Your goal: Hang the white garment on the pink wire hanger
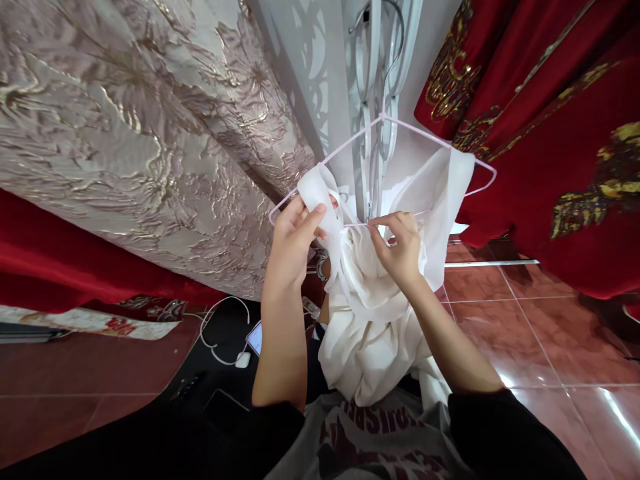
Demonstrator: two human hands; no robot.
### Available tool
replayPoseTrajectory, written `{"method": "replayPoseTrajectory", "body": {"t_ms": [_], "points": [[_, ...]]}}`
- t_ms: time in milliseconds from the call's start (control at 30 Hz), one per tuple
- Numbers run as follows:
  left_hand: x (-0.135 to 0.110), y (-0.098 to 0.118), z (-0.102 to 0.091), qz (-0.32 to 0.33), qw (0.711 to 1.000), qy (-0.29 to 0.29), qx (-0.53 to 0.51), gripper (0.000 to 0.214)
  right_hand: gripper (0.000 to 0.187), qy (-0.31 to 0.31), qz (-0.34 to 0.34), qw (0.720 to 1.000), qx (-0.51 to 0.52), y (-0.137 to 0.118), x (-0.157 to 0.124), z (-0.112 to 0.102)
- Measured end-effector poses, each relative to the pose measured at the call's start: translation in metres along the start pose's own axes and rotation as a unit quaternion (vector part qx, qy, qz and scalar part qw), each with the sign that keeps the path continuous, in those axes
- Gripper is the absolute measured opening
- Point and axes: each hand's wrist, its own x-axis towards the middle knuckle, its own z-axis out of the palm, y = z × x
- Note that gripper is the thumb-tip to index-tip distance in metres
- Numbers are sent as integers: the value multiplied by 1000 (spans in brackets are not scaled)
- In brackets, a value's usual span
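The pink hanger (383, 118) is opened out in front of the person, its metal hook (401, 37) rising above it among white metalwork (373, 50). The white garment (373, 363) is on the hanger: one sheer strap loops over its left arm, a wider sheer panel drapes over its right arm, and the fuller, opaque cloth falls in folds below it to the person's lap. The left hand (294, 237) is just under the hanger's left arm, closed on the sheer strap, with the thumb pressed on its front and the fingers behind. The right hand (400, 247) is below the middle of the hanger, thumb and forefinger pinched together on a thin, pale line; whether this is the hanger's lower bar or an edge of the garment I cannot tell. Its other fingers are curled in.

To the left of the hanger hangs a pale, embossed cloth (145, 133) with shiny raised flowers. To the right of the hanger is red cloth (540, 153) with gold decoration, and under that, lower than the hanger, red floor tiles (530, 313). Down and to the left of the hanger, a black surface (227, 323) carries a white cable (202, 328), a small white adapter (243, 360) and a lit screen (255, 338), partly hidden by the left forearm
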Motion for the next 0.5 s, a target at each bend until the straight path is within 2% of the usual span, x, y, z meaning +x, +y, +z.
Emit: {"method": "replayPoseTrajectory", "body": {"t_ms": [133, 267, 400, 467, 500], "points": [[-2, 12, -5, -53, 998, -18, -42, 28, 12, -4, -11, 1000, 3, 0, 1, -3], [0, 15, -35, -59, 993, 31, -95, 22, 12, -12, -13, 1000, 18, -1, 2, -7], [-4, -12, -73, -13, 987, 133, -89, 23, 11, -4, -26, 999, 24, 4, 4, -10], [-13, -31, -76, -19, 978, 181, -104, 24, 10, 1, -31, 999, 17, 5, 5, -8], [-17, -39, -72, -32, 972, 198, -121, 27, 10, 2, -31, 999, 14, 5, 4, -7]]}}
